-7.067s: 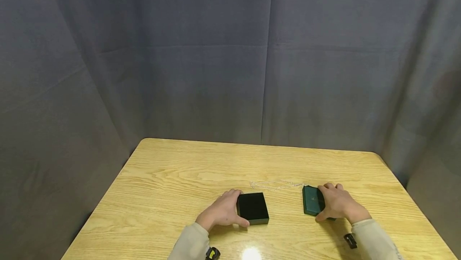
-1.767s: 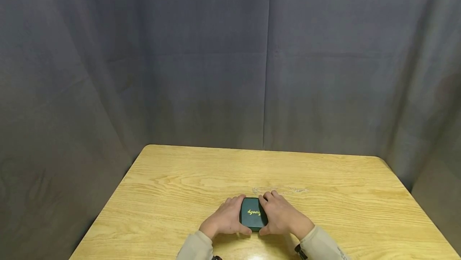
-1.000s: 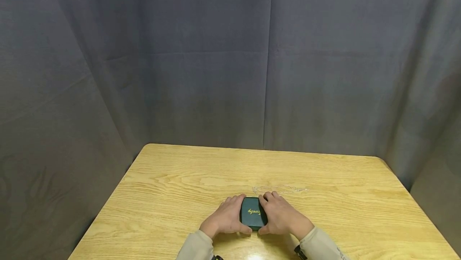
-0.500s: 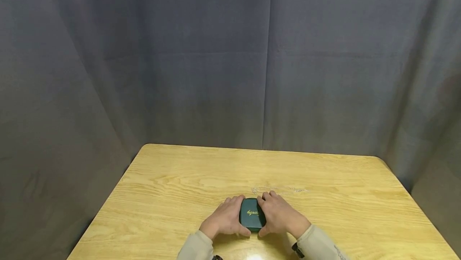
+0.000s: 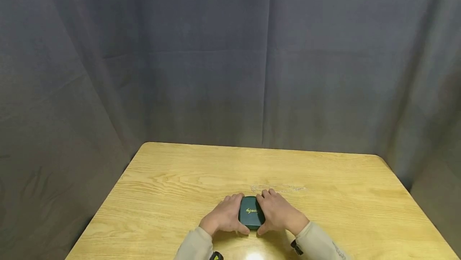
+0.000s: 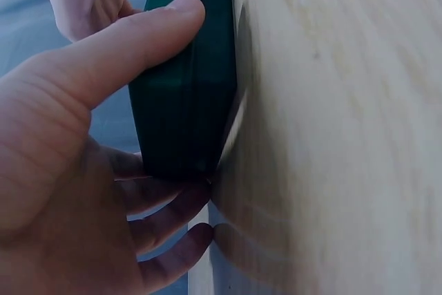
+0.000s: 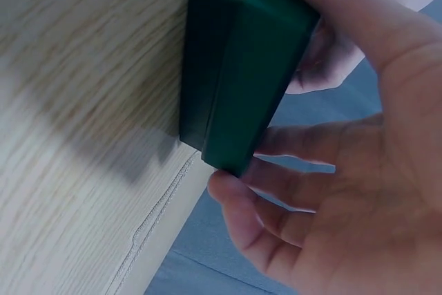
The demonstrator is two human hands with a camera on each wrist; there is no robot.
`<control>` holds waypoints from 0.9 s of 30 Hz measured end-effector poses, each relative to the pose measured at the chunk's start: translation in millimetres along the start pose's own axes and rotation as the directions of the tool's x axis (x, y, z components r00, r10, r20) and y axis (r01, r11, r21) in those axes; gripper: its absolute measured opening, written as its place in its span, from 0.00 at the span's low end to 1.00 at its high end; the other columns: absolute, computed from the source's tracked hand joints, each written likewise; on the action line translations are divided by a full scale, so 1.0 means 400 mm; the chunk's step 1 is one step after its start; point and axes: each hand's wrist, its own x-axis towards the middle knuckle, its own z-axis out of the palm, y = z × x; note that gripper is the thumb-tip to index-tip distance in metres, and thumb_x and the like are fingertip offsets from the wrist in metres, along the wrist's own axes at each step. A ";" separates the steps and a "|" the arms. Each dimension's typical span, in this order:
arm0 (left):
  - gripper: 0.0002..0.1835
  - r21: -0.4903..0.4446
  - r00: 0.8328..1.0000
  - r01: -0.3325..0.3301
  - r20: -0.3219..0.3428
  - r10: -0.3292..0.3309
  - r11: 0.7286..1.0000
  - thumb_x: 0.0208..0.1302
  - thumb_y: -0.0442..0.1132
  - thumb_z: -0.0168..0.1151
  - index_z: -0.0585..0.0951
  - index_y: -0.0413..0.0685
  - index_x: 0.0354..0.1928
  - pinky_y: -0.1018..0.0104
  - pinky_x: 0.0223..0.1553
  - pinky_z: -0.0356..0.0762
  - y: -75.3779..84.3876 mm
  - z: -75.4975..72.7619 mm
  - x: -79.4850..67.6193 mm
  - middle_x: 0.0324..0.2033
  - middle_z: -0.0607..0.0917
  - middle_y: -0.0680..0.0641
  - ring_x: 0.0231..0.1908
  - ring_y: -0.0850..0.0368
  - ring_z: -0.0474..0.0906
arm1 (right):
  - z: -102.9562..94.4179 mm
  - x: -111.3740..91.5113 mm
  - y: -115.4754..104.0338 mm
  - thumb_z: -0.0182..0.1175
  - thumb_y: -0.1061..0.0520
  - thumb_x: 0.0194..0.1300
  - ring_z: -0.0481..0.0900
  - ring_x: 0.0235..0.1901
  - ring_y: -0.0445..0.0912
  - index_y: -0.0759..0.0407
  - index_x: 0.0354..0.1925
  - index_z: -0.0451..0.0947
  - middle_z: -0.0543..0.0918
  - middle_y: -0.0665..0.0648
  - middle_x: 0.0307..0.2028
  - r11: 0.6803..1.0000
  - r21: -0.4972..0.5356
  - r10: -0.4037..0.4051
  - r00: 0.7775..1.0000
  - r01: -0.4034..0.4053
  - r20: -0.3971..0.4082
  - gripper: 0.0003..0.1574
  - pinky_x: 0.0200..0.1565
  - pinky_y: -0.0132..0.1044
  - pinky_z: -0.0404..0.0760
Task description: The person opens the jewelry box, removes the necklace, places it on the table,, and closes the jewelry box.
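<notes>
A small square green jewelry box (image 5: 251, 212) with gold "Jewelry" lettering, upside down to me, sits on the table between both hands. My left hand (image 5: 225, 214) grips its left side, thumb at the near edge and fingers at the far edge. From the right, my right hand (image 5: 280, 214) grips it the same way and covers part of the lettering. In the right wrist view, a seam runs along the side of the green box (image 7: 252, 81), between lid and base. Just behind the box, a thin silvery chain necklace (image 5: 298, 189) lies stretched sideways.
The light wood table (image 5: 173, 180) has rounded far corners. Grey curtains (image 5: 209, 92) hang behind it and at both sides. A bright light reflection (image 5: 254, 256) shows near the front.
Seven seconds ago the left hand held a black-topped box part and the right hand a separate green part. The two are now together, with lettering on top. Since then the hands have barely moved.
</notes>
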 end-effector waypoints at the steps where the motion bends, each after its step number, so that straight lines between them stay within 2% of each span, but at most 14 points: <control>1: 0.54 -0.004 1.000 0.003 0.002 -0.003 1.000 0.41 0.55 0.77 0.60 0.41 0.66 0.58 0.49 0.68 0.001 -0.002 0.001 0.51 0.73 0.49 0.47 0.55 0.67 | -0.002 0.002 0.000 0.76 0.31 0.33 0.69 0.38 0.50 0.68 0.53 0.72 0.73 0.58 0.39 1.000 0.000 -0.001 1.000 0.001 0.000 0.59 0.42 0.47 0.74; 6: 0.55 -0.014 1.000 0.020 0.007 -0.019 1.000 0.42 0.53 0.77 0.58 0.39 0.68 0.57 0.52 0.67 0.004 -0.009 0.001 0.57 0.71 0.45 0.50 0.53 0.65 | -0.008 0.009 -0.003 0.76 0.32 0.33 0.68 0.37 0.49 0.68 0.53 0.72 0.73 0.57 0.38 1.000 0.005 0.010 1.000 -0.010 0.009 0.57 0.42 0.45 0.73; 19: 0.55 -0.028 1.000 0.016 0.023 -0.015 0.999 0.41 0.52 0.78 0.57 0.40 0.68 0.57 0.51 0.67 -0.011 -0.017 -0.005 0.56 0.70 0.46 0.48 0.53 0.65 | 0.001 0.016 -0.017 0.75 0.31 0.34 0.68 0.40 0.51 0.68 0.55 0.70 0.73 0.59 0.42 0.999 0.013 0.051 0.998 -0.051 0.025 0.60 0.44 0.47 0.73; 27: 0.59 -0.017 0.999 0.031 0.024 -0.031 0.999 0.42 0.53 0.77 0.53 0.39 0.71 0.52 0.57 0.64 -0.012 -0.007 -0.015 0.63 0.66 0.42 0.56 0.49 0.63 | 0.004 0.016 -0.026 0.75 0.30 0.35 0.69 0.42 0.52 0.68 0.58 0.68 0.74 0.60 0.45 0.998 0.018 0.059 0.997 -0.059 0.041 0.62 0.46 0.48 0.73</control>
